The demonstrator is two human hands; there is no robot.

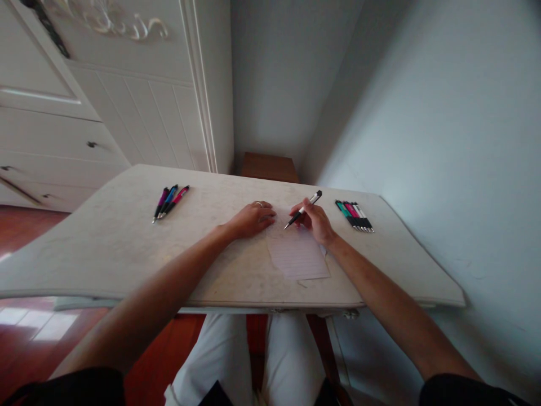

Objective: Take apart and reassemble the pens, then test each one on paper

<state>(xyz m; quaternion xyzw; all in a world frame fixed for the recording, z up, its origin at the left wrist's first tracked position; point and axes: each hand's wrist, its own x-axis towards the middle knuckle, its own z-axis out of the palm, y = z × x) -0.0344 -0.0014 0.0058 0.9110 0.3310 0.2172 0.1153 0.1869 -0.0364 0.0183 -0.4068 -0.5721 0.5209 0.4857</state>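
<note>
A lined sheet of paper (299,256) lies on the white table (220,276) in front of me. My right hand (316,221) is closed around a white and black pen (303,210), its tip down at the upper part of the sheet. My left hand (252,219), with a ring on one finger, lies flat at the sheet's upper left edge, fingers stretched out. Whether the pen's tip touches the paper I cannot make out for certain.
Purple, blue and red pens (169,202) lie at the left of the table. On the right, several green, pink and white pens (354,216) form a row. A white cabinet (156,113) stands behind at the left; a wall (443,141) borders the right side.
</note>
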